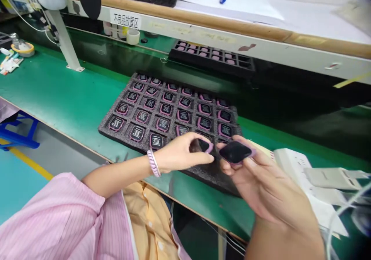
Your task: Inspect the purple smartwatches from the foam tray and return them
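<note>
Above one foam tray [124,138], the left hand [178,152] pinches one watch [203,146], the right hand [268,179] a second watch [235,152], fingers closed on both. They hide the tray's near side (partly); one power strip [294,157] lies nearby

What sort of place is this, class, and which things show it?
Probably an electronics workshop or factory: a foam tray holds rows of matching watch-like devices, the green worktop runs beneath, and the shelf edge bears a printed label.
</note>
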